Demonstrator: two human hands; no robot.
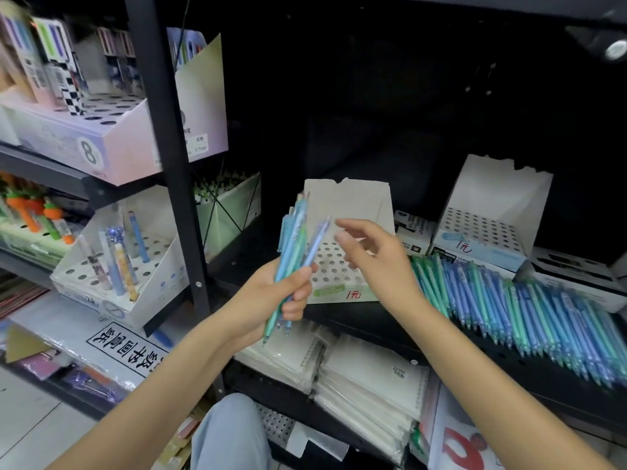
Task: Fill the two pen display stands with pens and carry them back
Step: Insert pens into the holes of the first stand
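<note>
Left hand [271, 296] grips pen bundle [293, 252]; right hand [376, 256] loose, empty, over stand [342, 283].

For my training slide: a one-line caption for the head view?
Left hand grips a bundle of pens; open right hand hovers above an empty green-fronted stand.

A stationery shop, by every sign. Black metal shelving [163, 137] stocked on several tiers. Perforated cardboard pen display stands [339, 266] at twelve o'clock and two o'clock [488, 228], each hand-marked with a price of 1 yuan. At three o'clock, loose blue and green pens [529, 307] heaped in bulk. At nine and ten o'clock, novelty pens in display boxes [112, 266]. At six o'clock, shrink-wrapped notebooks [366, 378] stacked for sale.
</note>
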